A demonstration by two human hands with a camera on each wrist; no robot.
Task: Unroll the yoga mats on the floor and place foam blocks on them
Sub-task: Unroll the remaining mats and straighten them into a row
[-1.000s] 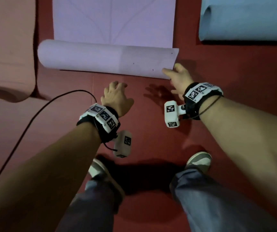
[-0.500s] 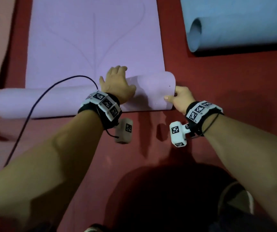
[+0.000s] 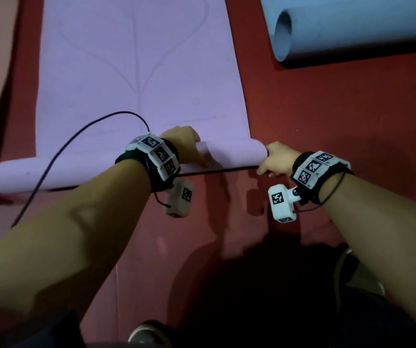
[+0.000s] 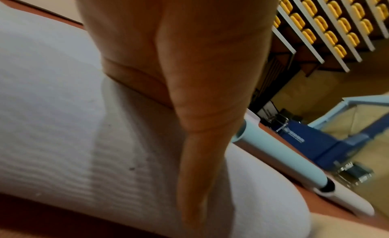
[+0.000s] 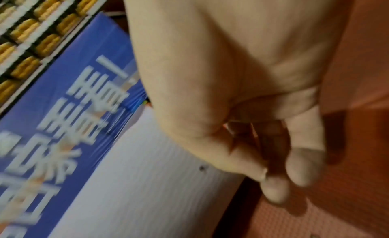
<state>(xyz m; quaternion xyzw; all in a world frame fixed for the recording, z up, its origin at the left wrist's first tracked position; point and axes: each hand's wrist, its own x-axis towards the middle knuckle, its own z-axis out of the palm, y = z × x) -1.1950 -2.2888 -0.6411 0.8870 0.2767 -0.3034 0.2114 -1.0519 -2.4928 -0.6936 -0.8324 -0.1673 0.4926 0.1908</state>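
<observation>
A half-unrolled lilac yoga mat (image 3: 136,71) lies flat beyond both hands; the left hand (image 3: 180,144) presses its remaining roll, fingers over the top; the right hand (image 3: 276,160), fingers curled, grips the roll's end; the foam looks soft, light and springy, likely best handled at the roll.

Matt, finely ribbed foam mat (image 3: 136,59); matt red floor (image 3: 327,121).

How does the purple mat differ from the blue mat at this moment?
The purple mat lies mostly flat, only its near end rolled; the blue mat shows a thicker roll. The left hand and right hand touch the purple mat; nothing touches the blue mat. Both lie on the red floor.
</observation>
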